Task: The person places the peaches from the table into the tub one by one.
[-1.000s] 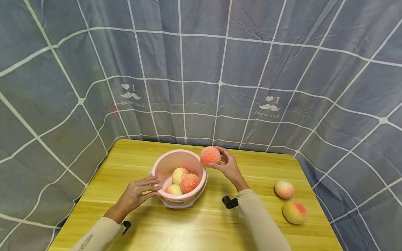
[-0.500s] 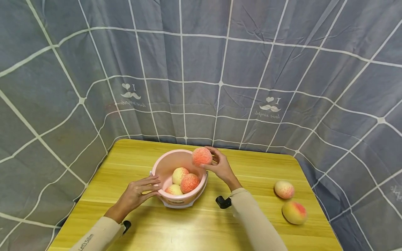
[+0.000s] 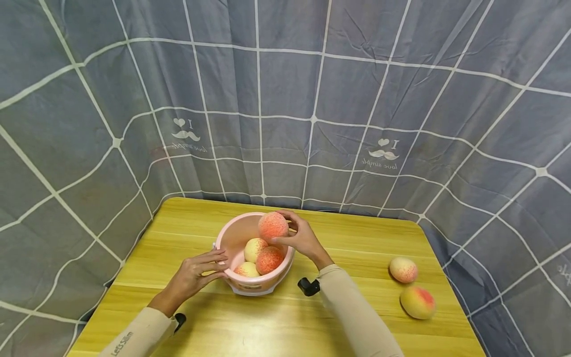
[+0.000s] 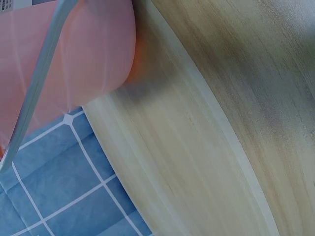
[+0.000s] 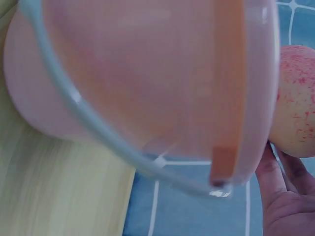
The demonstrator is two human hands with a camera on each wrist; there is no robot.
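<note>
A pink bucket (image 3: pixel 260 284) stands on the table, with a yellow peach (image 3: pixel 255 248), a redder peach (image 3: pixel 269 260) and another yellow peach (image 3: pixel 247 270) inside. My left hand (image 3: pixel 196 277) holds its left rim, fingertips over the edge and thumb lower on the outside. Over the far right part of the opening, my right hand (image 3: pixel 305 238) grips a red-speckled peach (image 3: pixel 273 226) between thumb and fingers. In the right wrist view this peach (image 5: pixel 298 108) shows just past the rim, fingers (image 5: pixel 270 179) beneath it. The left wrist view shows the bucket's side and grey handle (image 4: pixel 37 86), but no hand.
Two more peaches lie at the table's right: a pale one (image 3: pixel 403 269) and, nearer, a larger yellow-red one (image 3: pixel 418 302). Grey curtain (image 3: pixel 285 139) with white grid lines surrounds the back and sides of the wooden table (image 3: pixel 187 225).
My right hand has moved left with its peach, from beside the bucket's right rim to over the opening. The left hand and bucket have stayed in place.
</note>
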